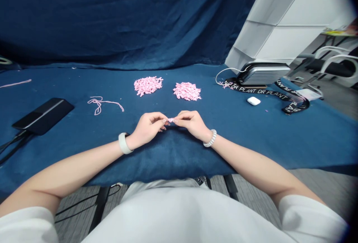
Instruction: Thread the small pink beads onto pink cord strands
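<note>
While left hand [145, 128], right hand [192, 124] pinch pink yarn [170, 120]

Items counted were as follows: two hands [147, 128], one pink piece [170, 120] held between them, two heaps of pink pieces [148, 86], two lengths of pink yarn [100, 103], one black device [43, 116], one white earbud case [253, 101], one black lanyard [260, 93], and one silver case [263, 74].

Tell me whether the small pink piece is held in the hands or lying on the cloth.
Held: the small pink piece is pinched between the fingertips of the left hand and the right hand, not lying on the blue cloth.
</note>
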Demonstrator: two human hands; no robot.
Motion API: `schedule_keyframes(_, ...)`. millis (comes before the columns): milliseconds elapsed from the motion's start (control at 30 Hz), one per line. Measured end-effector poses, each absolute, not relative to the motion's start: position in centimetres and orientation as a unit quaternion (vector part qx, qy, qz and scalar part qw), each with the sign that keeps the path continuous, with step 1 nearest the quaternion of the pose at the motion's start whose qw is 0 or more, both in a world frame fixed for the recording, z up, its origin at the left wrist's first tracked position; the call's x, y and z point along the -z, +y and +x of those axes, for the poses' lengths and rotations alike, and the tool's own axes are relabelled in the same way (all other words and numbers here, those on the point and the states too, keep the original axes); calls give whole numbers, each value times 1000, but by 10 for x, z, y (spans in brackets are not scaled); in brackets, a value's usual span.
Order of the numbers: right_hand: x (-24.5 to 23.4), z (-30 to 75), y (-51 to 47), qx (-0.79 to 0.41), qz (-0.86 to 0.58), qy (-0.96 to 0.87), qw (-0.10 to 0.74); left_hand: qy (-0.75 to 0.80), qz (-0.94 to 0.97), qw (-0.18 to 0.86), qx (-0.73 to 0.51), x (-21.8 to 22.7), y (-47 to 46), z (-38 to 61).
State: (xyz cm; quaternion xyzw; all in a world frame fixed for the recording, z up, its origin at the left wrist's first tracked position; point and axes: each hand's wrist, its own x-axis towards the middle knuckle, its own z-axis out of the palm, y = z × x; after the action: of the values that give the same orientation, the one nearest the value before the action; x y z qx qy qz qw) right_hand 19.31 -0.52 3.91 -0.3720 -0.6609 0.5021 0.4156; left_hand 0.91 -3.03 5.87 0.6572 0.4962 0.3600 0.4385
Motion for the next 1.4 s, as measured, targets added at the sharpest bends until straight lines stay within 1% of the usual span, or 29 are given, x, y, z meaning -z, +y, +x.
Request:
schedule_keyframes(133, -38, 193, -5, -500, -370, -667, 410, 493, 656, 451, -351, -61, -30, 9)
schedule_keyframes(300, -39, 193, -6, -476, -364, -693, 402, 502, 677, 422, -334, -60, -30, 10)
schedule_keyframes(400, -40, 192, -6, -465, -362, -702, 400, 507, 676, 422, -330, -58, -29, 10)
schedule_keyframes(533, -40, 192, -6, -466, -369, -695, 405, 506, 663, 433, -344, -56, -28, 10)
schedule_keyframes(967, -38, 192, -5, -505, -378, -662, 404, 508, 643, 411, -398, -55, -29, 10)
schedule_keyframes(1067, -39, 192, -5, -517, -385, -652, 399, 514, 619, 444, -393, -52, -28, 11)
schedule_keyframes(1233, -40, 192, -4, -553, -392, -646, 352, 525, 540, 546, -366, -45, -27, 14)
schedule_keyframes(1400, -38, 190, -2, -565, -380, -647, 343, 520, 513, 577, -366, -43, -28, 17)
